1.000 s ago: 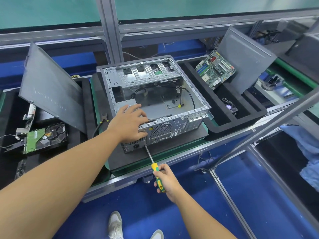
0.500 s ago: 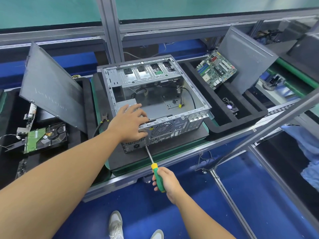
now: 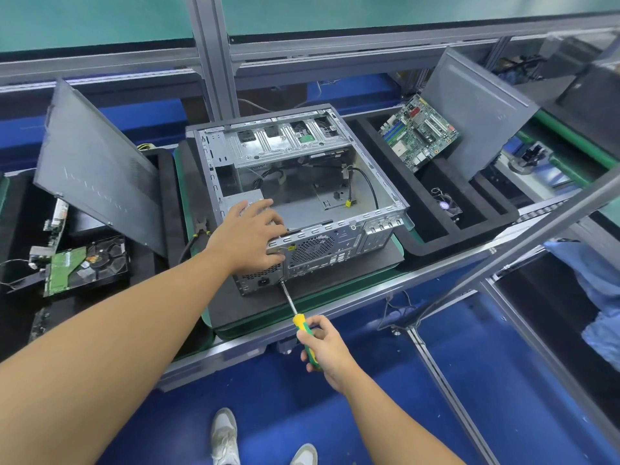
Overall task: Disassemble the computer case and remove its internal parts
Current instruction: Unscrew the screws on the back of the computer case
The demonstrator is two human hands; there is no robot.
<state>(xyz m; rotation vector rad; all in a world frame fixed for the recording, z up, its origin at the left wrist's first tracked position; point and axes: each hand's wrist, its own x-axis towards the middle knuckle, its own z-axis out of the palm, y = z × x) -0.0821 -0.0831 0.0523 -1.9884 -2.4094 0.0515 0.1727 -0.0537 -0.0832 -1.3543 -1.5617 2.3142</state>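
**Open desktop case braced on the bench as screwdriver meets its rear panel**

From my remote seat, I see the grey steel computer case (image 3: 339,241) lying on its side at the middle of the workbench, on a black mat edged in green (image 3: 335,292). Its open side faces up and its rear panel faces the near edge. The left hand (image 3: 248,239) lies palm down over the near-left corner of the case. Its fingers are spread and nearly straight across the grey metal power supply (image 3: 246,198), and they close round nothing. The right hand (image 3: 323,347), nearer than the bench edge, curls its fingers round the handle of a yellow-and-green-handled screwdriver (image 3: 291,303). The tip of the steel shaft touches the rear panel, just below the left hand and beside the round fan grille (image 3: 312,248). I cannot make out a screw at the tip.

Black cables (image 3: 367,182) trail across the case's bare floor. To the left, a dark grey metal side panel (image 3: 97,169) leans up from a black foam tray. Near its foot lies a hard drive with a green circuit board (image 3: 87,266). Dark-handled pliers (image 3: 201,226) lie between that panel and the case. To the right, a black foam tray with compartments (image 3: 419,236) holds a green motherboard (image 3: 417,132) tilted at its far end and a small black fan (image 3: 448,206) nearer. A second grey side panel (image 3: 476,112) leans beside the motherboard.
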